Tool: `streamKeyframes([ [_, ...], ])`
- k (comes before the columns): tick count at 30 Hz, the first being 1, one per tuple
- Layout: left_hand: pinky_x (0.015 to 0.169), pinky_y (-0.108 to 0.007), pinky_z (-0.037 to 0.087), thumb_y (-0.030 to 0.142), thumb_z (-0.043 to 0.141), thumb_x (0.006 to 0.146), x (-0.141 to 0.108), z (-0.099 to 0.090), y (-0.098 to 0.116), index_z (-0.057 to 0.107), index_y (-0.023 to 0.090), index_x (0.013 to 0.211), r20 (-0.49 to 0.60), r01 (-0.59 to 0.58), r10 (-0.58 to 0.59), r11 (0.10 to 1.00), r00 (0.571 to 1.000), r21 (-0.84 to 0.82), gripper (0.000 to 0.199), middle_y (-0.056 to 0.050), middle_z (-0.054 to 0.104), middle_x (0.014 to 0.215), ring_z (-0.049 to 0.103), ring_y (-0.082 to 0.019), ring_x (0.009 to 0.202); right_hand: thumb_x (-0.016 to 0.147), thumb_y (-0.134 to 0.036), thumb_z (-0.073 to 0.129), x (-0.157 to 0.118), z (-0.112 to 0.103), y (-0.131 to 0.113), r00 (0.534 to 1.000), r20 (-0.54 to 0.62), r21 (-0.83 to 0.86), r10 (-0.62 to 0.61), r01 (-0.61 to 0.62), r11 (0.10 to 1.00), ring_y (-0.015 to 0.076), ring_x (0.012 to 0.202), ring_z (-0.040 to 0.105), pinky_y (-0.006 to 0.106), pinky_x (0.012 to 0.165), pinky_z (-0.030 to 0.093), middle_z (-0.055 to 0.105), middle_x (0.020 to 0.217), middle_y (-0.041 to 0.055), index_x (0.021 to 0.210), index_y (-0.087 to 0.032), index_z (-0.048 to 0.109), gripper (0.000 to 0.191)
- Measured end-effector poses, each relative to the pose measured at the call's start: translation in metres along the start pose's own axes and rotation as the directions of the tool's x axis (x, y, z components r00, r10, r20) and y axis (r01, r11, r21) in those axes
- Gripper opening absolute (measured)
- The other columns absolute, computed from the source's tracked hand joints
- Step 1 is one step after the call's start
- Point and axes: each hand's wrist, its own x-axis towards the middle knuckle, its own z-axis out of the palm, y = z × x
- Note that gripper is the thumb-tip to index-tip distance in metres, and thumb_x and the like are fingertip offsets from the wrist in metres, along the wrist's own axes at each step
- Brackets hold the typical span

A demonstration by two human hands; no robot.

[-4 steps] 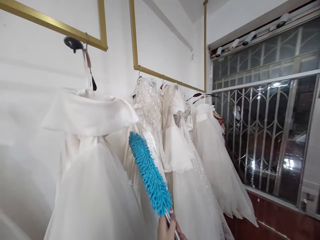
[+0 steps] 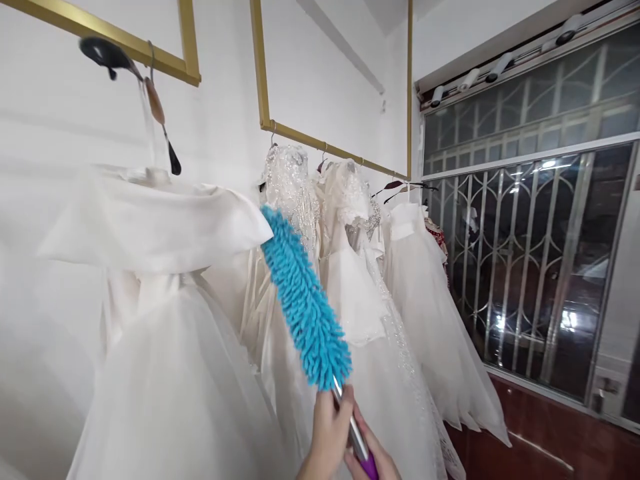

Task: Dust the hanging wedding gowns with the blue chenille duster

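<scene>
A blue chenille duster (image 2: 305,300) points up and left, its tip at the collar of the nearest white gown (image 2: 165,347). My left hand (image 2: 327,427) grips the duster's metal shaft just below the blue head. My right hand (image 2: 377,460) holds the purple handle end at the bottom edge and is only partly in view. The duster head lies between the nearest gown and a beaded gown (image 2: 290,193) behind it.
Several white gowns hang from gold rails (image 2: 325,145) along the white wall. A black hanger (image 2: 107,52) holds the nearest gown. A barred window (image 2: 530,267) fills the right side above a dark red sill.
The duster has risen, its tip now beside the nearest gown's collar. Both hands have come further into view at the bottom. The view has shifted slightly.
</scene>
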Motion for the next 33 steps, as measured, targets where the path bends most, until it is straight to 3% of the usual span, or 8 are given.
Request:
streamKeyframes([
  [3,0.042,-0.024,0.041,0.058,0.052,0.075,0.047,0.011,0.057,0.049,0.020,0.060,0.053,-0.128,0.130,0.991,0.990,-0.049,0.041,0.002,0.051,0.047,0.053,-0.014,0.043,0.084,-0.041,0.050,0.047,-0.001,-0.043,0.996,0.026,-0.101,-0.091,0.093,0.991,0.0230,0.120,0.053,0.032,0.101,0.041,0.058,0.129,0.0106,0.132,-0.017,0.045,0.053],
  [6,0.039,-0.023,0.038,0.052,0.054,0.076,0.087,0.017,0.085,0.048,0.021,0.055,0.056,-0.174,0.180,0.980,0.982,-0.095,0.038,0.003,0.050,0.044,0.048,-0.011,0.037,0.085,-0.044,0.046,0.090,0.000,-0.070,0.997,0.051,-0.186,-0.066,0.074,0.980,0.0185,0.063,0.065,0.027,0.049,0.051,0.067,0.109,0.0122,0.134,-0.016,0.040,0.057],
  [8,0.037,-0.023,0.037,0.051,0.054,0.076,0.102,0.016,0.078,0.046,0.022,0.056,0.037,-0.167,0.172,0.979,0.984,-0.115,0.036,0.004,0.049,0.043,0.046,-0.011,0.035,0.085,-0.041,0.045,0.107,-0.002,-0.066,0.993,0.093,-0.217,-0.076,0.095,0.971,0.0142,0.044,0.054,0.026,0.040,0.044,0.070,0.091,0.0080,0.135,-0.018,0.039,0.055],
  [12,0.039,-0.024,0.041,0.053,0.058,0.069,0.108,0.011,0.026,0.043,0.022,0.064,-0.080,-0.114,0.101,0.976,0.992,-0.186,0.035,0.007,0.047,0.043,0.048,-0.012,0.035,0.080,-0.025,0.051,0.116,-0.013,-0.022,0.971,0.196,-0.281,-0.140,0.193,0.940,0.0196,0.068,0.062,0.032,0.069,0.051,0.068,0.081,0.0039,0.126,-0.020,0.050,0.047],
  [16,0.046,-0.026,0.045,0.049,0.059,0.070,0.112,0.011,-0.007,0.046,0.020,0.083,-0.096,-0.104,0.086,0.975,0.992,-0.195,0.034,0.008,0.049,0.047,0.053,-0.015,0.041,0.078,-0.023,0.052,0.122,-0.027,0.016,0.956,0.273,-0.309,-0.107,0.193,0.931,0.0187,0.063,0.058,0.030,0.062,0.048,0.065,0.077,0.0035,0.119,-0.016,0.055,0.042],
  [23,0.057,-0.026,0.046,0.038,0.045,0.084,0.149,0.037,0.056,0.048,0.020,0.061,0.061,-0.374,0.369,0.917,0.927,0.139,0.029,0.001,0.056,0.052,0.058,-0.016,0.054,0.085,-0.030,0.044,0.168,-0.038,-0.021,0.953,0.119,-0.253,-0.279,0.301,0.920,0.0193,0.086,0.063,0.027,0.079,0.049,0.066,0.102,0.0097,0.125,-0.017,0.046,0.042],
  [27,0.058,-0.025,0.045,0.032,0.042,0.084,0.166,0.058,0.084,0.048,0.020,0.057,0.121,-0.459,0.446,0.879,0.887,0.130,0.031,0.003,0.052,0.047,0.055,-0.014,0.050,0.085,-0.031,0.045,0.189,-0.050,-0.042,0.944,0.059,-0.303,-0.324,0.326,0.895,0.0163,0.065,0.062,0.026,0.075,0.052,0.067,0.079,0.0042,0.112,-0.017,0.052,0.031],
  [33,0.058,-0.029,0.048,0.035,0.042,0.083,0.171,0.085,0.020,0.045,0.022,0.055,-0.001,-0.334,0.340,0.924,0.940,0.187,0.030,0.003,0.051,0.044,0.055,-0.016,0.047,0.083,-0.024,0.048,0.185,-0.081,0.024,0.948,0.082,-0.156,-0.307,0.316,0.936,0.0234,0.110,0.061,0.028,0.082,0.053,0.067,0.116,0.0136,0.121,-0.017,0.053,0.039],
])
